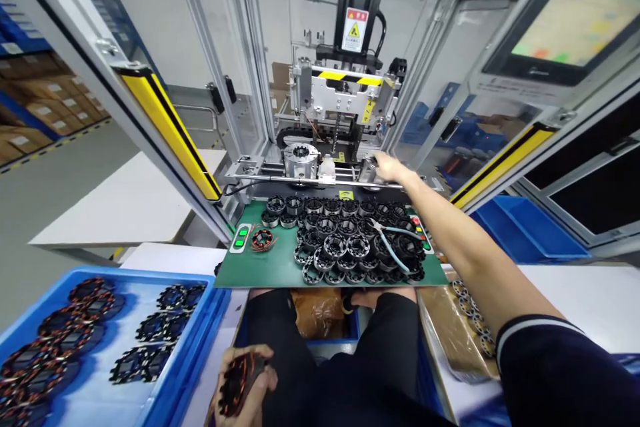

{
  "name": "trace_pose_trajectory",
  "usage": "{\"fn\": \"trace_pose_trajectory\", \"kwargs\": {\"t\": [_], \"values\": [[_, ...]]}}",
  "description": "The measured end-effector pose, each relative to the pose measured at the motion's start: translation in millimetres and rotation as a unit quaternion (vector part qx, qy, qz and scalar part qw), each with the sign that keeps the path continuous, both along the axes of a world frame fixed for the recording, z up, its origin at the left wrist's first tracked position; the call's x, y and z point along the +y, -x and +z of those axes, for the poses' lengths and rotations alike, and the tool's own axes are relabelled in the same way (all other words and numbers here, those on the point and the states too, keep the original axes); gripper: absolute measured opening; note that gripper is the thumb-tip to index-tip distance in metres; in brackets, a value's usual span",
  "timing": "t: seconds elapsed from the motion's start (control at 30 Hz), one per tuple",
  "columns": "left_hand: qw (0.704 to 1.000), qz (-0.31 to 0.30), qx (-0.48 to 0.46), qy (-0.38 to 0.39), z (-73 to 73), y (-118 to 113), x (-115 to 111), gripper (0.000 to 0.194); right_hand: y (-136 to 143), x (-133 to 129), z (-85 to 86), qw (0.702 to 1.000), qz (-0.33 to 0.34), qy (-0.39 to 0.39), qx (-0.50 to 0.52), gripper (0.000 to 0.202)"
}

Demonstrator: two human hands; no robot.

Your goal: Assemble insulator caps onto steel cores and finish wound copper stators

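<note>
Low at the front, my left hand (257, 395) is closed round a copper-wound motor stator (239, 380) with a black toothed rim. My right hand (387, 167) reaches out to the right metal fixture (369, 169) on the machine, its fingers curled down at the top; what they grip there is hidden. In the left metal fixture (301, 161) sits a black stator core (301, 151). Several rows of stator cores (335, 246) cover much of the green worktop (265, 270). Blue-handled cutting pliers (393, 250) lie across them. A wound stator (262, 240) with loose wire ends rests at the left.
A blue tray (150, 273) on the left holds wound stators and black ones. Yellow light-curtain bars (170, 133) flank the machine opening. Green buttons (241, 237) are set at the worktop's left. Metal cores (473, 313) lie in a plastic-lined box on the right.
</note>
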State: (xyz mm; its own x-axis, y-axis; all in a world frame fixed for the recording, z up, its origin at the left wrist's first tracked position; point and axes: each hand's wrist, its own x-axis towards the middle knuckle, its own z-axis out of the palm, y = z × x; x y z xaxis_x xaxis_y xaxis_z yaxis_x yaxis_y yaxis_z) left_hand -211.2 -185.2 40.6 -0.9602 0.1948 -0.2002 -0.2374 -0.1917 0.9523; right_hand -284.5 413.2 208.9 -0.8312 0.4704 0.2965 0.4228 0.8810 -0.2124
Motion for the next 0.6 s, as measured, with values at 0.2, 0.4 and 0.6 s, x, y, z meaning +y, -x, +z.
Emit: {"fn": "trace_pose_trajectory", "kwargs": {"t": [0.2,0.4,0.6], "values": [[0.998,-0.022,-0.060,-0.030,11.7,-32.8,18.1,0.063,-83.4,23.2,18.4,0.995,0.021,0.036,0.091,0.059],[0.974,0.029,-0.219,0.047,-44.2,-46.0,1.3,0.065,-251.3,-49.7,-94.3,0.985,-0.105,0.074,0.118,0.045],[0.987,-0.084,-0.100,0.098,-41.6,-29.0,-3.1,0.069,-308.7,-97.1,-207.2,0.966,-0.225,0.061,0.111,0.041]]}}
